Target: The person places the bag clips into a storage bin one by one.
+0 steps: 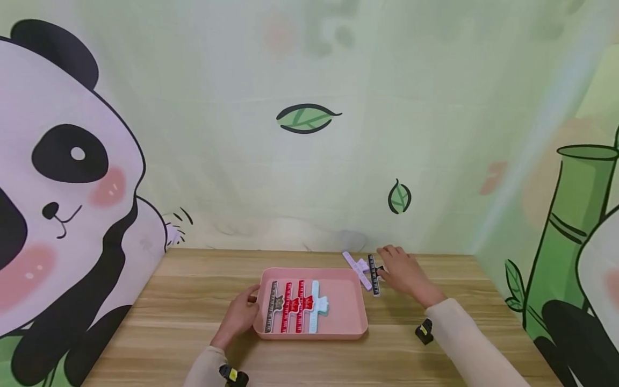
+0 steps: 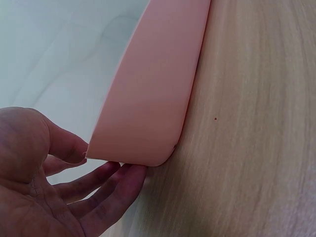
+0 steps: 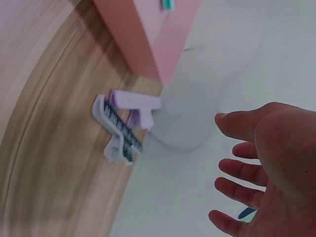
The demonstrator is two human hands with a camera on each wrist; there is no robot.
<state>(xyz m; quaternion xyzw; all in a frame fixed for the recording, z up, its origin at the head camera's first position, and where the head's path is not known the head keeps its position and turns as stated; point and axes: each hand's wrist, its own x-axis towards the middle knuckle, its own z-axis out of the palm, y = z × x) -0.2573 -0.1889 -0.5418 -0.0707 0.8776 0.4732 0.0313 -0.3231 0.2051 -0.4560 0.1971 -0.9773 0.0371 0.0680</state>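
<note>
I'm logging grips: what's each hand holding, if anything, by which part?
The left hand holds the pink rectangular tray by its left side; the right hand holds nothing.

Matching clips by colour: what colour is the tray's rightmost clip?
Light blue; the clip shows best in head view.

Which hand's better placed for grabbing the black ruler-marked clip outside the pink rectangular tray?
Probably the right hand: it's open beside the black ruler-marked clip. The left hand grips the pink tray, farther from that clip.

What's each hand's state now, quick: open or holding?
Left hand: holding the pink tray at its edge.
Right hand: open, holding nothing, near the black clip outside the tray.
</note>
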